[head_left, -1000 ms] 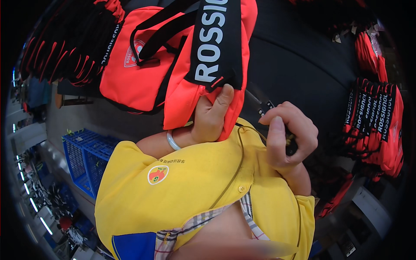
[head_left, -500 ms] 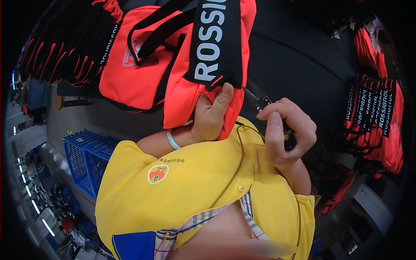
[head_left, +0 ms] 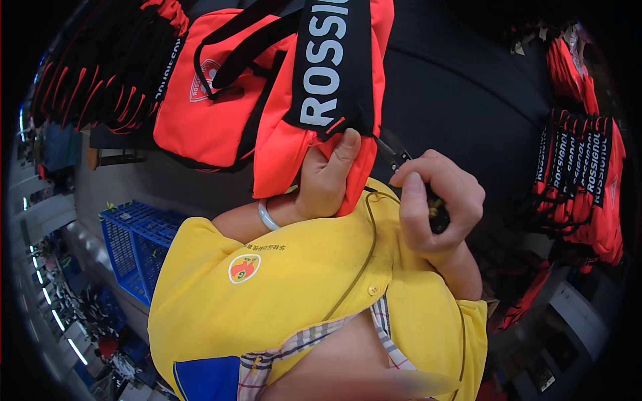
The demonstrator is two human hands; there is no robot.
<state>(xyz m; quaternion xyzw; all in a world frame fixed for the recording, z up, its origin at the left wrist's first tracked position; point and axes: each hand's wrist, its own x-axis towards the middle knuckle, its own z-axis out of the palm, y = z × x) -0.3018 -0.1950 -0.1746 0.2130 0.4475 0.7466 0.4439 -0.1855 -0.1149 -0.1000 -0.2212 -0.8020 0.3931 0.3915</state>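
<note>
A bright red-orange and black bag (head_left: 277, 157) lies before me, with a black panel (head_left: 358, 53) bearing large white lettering. My left hand (head_left: 326, 179) is closed on the bag's near edge, thumb pressed on top beside a small black tab with red stitching. The fingers under the fabric are hidden. My right hand (head_left: 445, 204) grips a pair of small thread snips (head_left: 398, 159) with metal blades and a dark handle. Their tips reach the bag's right edge, just right of my left thumb; whether they touch it I cannot tell.
Black cloth covers the worktable (head_left: 461, 87). Stacked red and black bags (head_left: 100, 73) stand at the far left, and another stack (head_left: 578, 180) at the right. A blue plastic crate (head_left: 127, 247) sits lower left. A thin cord (head_left: 366, 260) hangs down my yellow shirt.
My right hand has shifted slightly left, bringing the snips closer to the bag's edge. My left hand keeps its hold, and the bag has barely moved.
</note>
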